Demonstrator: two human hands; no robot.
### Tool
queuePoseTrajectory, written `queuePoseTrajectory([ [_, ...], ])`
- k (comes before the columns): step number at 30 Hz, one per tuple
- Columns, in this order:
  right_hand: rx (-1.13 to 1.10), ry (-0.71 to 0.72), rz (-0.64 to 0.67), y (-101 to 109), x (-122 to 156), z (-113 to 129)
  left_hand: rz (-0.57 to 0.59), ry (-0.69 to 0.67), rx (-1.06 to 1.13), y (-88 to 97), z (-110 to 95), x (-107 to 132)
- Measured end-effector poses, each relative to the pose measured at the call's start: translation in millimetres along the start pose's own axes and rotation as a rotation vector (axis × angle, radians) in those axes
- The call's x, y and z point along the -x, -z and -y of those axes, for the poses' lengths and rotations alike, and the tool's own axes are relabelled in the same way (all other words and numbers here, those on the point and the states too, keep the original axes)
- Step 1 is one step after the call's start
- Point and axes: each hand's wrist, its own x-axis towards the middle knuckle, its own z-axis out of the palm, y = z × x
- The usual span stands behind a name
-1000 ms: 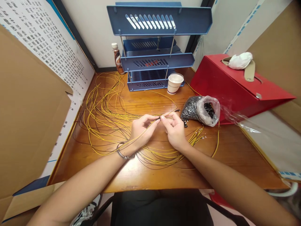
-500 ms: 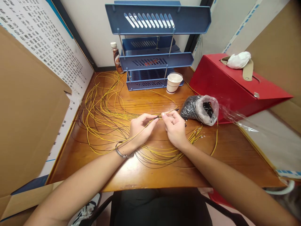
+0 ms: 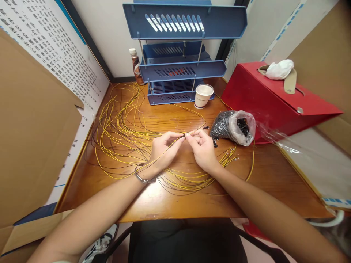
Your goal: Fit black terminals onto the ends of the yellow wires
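My left hand [image 3: 166,148] pinches a thin wire between thumb and fingertips, together with a small black piece at the tips. Fingertip to fingertip with it, my right hand [image 3: 203,148] pinches the same wire where it meets the black piece; the join itself is mostly hidden. Yellow and dark wires [image 3: 120,120] spread in loose loops over the left of the table. Below my hands, a bundle of yellow wires [image 3: 189,186] curves to the right. Small black parts [image 3: 215,142] lie beside an open plastic bag [image 3: 223,124] filled with more black pieces.
A blue tiered rack [image 3: 172,98] stands at the back, with a paper cup [image 3: 203,96] by its right corner and a brown drink bottle [image 3: 136,67] at its left. A red box [image 3: 246,87] is on the right. Cardboard [image 3: 35,120] borders the left side.
My right hand has shifted slightly left, bringing its fingertips up to those of my left hand. The left hand has hardly moved.
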Motion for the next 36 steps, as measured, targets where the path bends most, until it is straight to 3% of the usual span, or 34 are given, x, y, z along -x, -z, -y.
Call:
queuePoseTrajectory([
  [8, -0.131, -0.041, -0.027, 4.1, -0.7, 0.5, 0.001, 0.032, 0.026, -1.7, -1.5, -0.7],
  [20, -0.002, -0.002, -0.053, 1.0, -1.2, 10.3, -0.016, -0.004, -0.038, -0.9, 1.0, 0.1],
  [36, 0.033, 0.054, -0.044, -0.6, -0.1, 6.2, 0.002, -0.027, -0.032, -1.1, 0.3, 0.0],
])
